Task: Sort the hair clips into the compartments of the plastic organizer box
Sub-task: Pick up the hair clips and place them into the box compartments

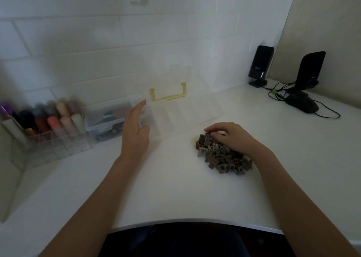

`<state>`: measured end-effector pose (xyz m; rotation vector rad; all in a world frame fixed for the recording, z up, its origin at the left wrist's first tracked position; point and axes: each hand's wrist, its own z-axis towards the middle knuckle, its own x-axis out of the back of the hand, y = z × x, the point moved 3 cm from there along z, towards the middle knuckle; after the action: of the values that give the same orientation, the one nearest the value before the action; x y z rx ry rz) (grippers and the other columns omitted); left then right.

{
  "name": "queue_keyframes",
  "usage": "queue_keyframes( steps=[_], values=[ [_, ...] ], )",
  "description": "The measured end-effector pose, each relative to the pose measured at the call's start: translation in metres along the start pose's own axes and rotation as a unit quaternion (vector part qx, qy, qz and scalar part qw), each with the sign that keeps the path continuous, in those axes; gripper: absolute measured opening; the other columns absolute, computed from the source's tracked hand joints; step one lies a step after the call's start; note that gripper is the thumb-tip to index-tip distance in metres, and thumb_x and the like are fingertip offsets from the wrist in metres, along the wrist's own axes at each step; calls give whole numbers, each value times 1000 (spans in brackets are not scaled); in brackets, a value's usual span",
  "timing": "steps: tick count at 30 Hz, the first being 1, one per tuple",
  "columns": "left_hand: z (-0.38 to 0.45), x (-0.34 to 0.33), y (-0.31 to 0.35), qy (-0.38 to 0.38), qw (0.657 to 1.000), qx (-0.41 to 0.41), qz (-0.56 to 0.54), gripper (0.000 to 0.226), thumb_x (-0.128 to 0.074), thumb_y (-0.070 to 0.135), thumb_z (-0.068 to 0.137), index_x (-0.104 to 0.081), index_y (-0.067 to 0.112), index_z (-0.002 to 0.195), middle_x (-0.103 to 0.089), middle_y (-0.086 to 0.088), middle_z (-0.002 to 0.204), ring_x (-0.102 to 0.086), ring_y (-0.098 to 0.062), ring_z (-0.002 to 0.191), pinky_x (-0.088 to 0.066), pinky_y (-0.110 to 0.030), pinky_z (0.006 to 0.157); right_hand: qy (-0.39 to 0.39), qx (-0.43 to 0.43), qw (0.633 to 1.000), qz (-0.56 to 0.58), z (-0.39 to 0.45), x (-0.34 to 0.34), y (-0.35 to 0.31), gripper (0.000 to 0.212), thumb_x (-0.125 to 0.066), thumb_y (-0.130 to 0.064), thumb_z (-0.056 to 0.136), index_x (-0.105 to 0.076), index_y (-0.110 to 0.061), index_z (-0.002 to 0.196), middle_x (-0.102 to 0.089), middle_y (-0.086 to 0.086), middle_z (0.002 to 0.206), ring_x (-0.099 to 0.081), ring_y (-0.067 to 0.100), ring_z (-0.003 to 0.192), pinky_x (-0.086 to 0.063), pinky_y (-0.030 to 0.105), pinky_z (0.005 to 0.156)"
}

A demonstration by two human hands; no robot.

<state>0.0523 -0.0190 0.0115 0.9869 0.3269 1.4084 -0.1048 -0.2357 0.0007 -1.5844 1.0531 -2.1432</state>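
Observation:
A heap of small brown and grey-green hair clips (220,157) lies on the white desk, right of centre. My right hand (228,137) rests on the far side of the heap with fingers curled onto the clips; whether it pinches one is hidden. One pale clip (194,141) lies apart at the heap's left edge. The clear plastic organizer box (179,112) stands open behind the heap, its lid with a yellow handle (168,94) leaning back toward the wall. My left hand (135,127) is in front of the box's left end, fingers straight, holding nothing.
A clear rack of coloured bottles (46,123) and a second clear box (105,120) stand at the left. Two black speakers (260,65), a black mouse (301,103) and cables sit at the back right. The desk's curved front edge (195,220) is near me.

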Motion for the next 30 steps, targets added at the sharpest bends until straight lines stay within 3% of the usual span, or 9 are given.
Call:
queue_keyframes(
  steps=[4,9,12,15,17,20,23,26,30],
  values=[
    [-1,1,0,12,1000,-12,8,73,-39,0,61,-46,9,133,-44,4,130,-36,6,112,-20,2,97,33,30,998,48,-3,2,-6,19,-70,-15,82,-72,-22,99,-72,-8,95,-64,6,91,-40,7,78],
    [-2,0,1,29,999,-13,5,73,-38,-1,62,-47,11,133,-45,6,130,-36,4,116,-21,0,99,76,58,976,193,-8,16,-21,23,-71,-7,81,-71,-15,102,-73,-1,99,-68,16,91,-54,25,84],
    [-3,0,1,31,999,-22,7,70,-38,0,64,-47,12,133,-46,5,130,-40,-5,119,-25,-12,104,65,58,956,282,-9,16,-26,30,-68,4,80,-67,-9,108,-71,7,106,-67,26,98,-54,35,87],
    [-2,-1,0,32,999,-33,18,54,-39,6,80,-47,13,133,-50,0,131,-48,-21,118,-31,-27,106,63,70,948,303,-10,14,-29,33,-65,9,80,-65,-6,110,-71,9,107,-68,25,100,-53,34,90],
    [-2,-2,1,36,998,-45,31,44,-39,15,91,-46,13,134,-48,4,132,-47,-17,120,-29,-20,106,66,75,947,305,-10,12,-31,31,-64,10,81,-65,-3,109,-72,9,106,-69,21,97,-54,31,89],
    [-3,-4,3,38,997,-58,33,41,-36,19,96,-45,12,135,-43,7,132,-38,0,121,-20,-3,103,83,76,949,295,-8,7,-36,25,-67,7,80,-65,-4,102,-72,10,103,-71,21,90,-54,38,82],
    [-4,-4,3,39,997,-58,29,40,-34,17,97,-45,12,135,-43,7,132,-35,5,119,-18,0,101,101,96,958,252,-7,-5,-47,19,-70,5,78,-62,-6,90,-70,7,95,-69,18,74,-56,27,64],
    [-3,-4,2,42,997,-62,29,41,-34,11,95,-45,10,135,-43,6,130,-35,7,117,-18,2,98,176,109,962,177,-6,-7,-49,15,-69,-2,80,-59,-13,84,-69,-1,91,-67,16,75,-56,29,71],
    [-2,-2,1,42,996,-72,31,44,-33,0,94,-44,8,135,-43,6,130,-35,7,118,-19,0,99,357,44,925,123,-9,19,-29,14,-65,-10,85,-55,-21,86,-65,-14,92,-62,10,82,-53,34,77]
  ],
)
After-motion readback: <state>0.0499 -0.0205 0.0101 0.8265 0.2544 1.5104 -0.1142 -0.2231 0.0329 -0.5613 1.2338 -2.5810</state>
